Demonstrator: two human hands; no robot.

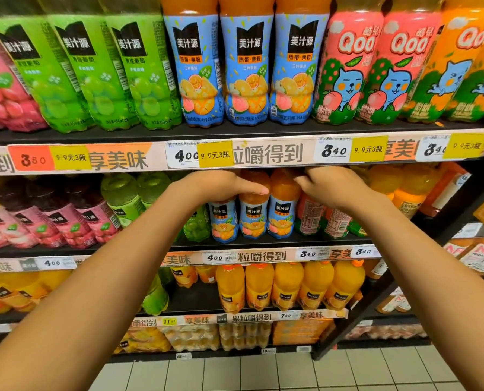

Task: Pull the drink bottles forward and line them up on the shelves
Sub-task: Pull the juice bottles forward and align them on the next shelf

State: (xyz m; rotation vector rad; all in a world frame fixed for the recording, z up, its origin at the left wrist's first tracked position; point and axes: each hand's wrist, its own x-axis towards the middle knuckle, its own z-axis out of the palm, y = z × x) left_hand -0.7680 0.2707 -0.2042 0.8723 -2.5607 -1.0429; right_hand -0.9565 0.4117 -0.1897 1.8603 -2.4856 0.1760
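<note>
On the middle shelf (263, 246) stand three blue-labelled juice bottles side by side: left (222, 221), middle (253, 218), right (281, 218). My left hand (221, 186) curls over the top of the left one, and its thumb reaches across the neck of the middle one. My right hand (334, 187) lies over the tops of two pink-labelled bottles (310, 218) just right of the blue ones, fingers curled round the nearer one's cap. The caps under both hands are hidden.
The upper shelf (241, 131) carries full front rows of green, blue and pink bottles. Dark red bottles (74, 213) and green bottles (122, 198) stand to the left on the middle shelf, and orange juice bottles (286, 286) fill the shelf below. A tiled floor (263, 371) lies underneath.
</note>
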